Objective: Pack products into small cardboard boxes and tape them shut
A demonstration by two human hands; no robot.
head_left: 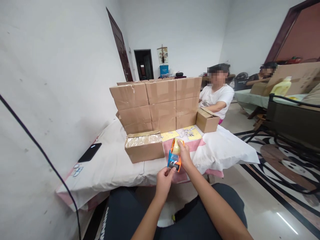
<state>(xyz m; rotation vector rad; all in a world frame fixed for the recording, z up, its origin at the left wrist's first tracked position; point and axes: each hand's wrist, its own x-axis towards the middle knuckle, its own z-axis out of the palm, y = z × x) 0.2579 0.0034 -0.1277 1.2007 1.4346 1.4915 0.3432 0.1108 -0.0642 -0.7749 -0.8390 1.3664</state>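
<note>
My right hand [184, 154] grips a tape dispenser [175, 157] with a blue and orange frame and a roll of tape in it, held above the table's front edge. The fingers of my left hand [165, 178] are pinched together at the dispenser's lower end; whether they hold the tape's end or the frame is too small to tell. Just beyond, to the left, a cardboard box [144, 151] lies on the table, with shiny clear tape across its top. Another cardboard box [207, 120], its top flaps slightly raised, stands at the right.
Stacked cardboard boxes [162, 111] form a wall across the table [110, 166], which has a white cloth. A black phone-like slab [90, 152] lies at the left. A person in a white shirt [220, 96] sits behind the right box. A dark cable [45, 150] hangs at left.
</note>
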